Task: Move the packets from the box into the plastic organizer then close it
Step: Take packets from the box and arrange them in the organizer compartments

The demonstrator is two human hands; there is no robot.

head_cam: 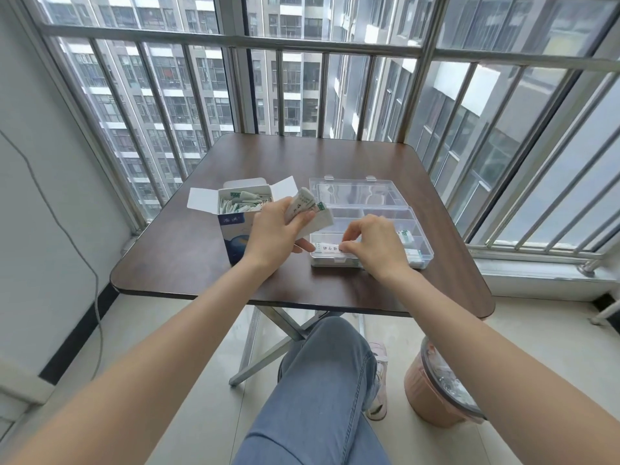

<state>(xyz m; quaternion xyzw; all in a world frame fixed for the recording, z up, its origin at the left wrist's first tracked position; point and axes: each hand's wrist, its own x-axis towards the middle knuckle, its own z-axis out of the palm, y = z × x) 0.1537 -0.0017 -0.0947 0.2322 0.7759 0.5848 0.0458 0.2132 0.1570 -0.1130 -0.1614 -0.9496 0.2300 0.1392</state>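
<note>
A bundle of white paper packets (310,213) is gripped in the left hand (275,234) as ready supply. One white packet (330,248) is pinched by the right hand (375,241) and seated in the clear plastic organizer (421,251), near compartment.

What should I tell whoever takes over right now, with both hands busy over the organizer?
Left hand grips a bunch of packets above the table.
Right hand pinches one packet in the organizer's near-left compartment.
Box stands open left of the organizer, more packets inside.
Done: a few packets sit in the near compartments.
Left: place the held bunch, empty the box, shut the lid, which lies open at the back.
</note>
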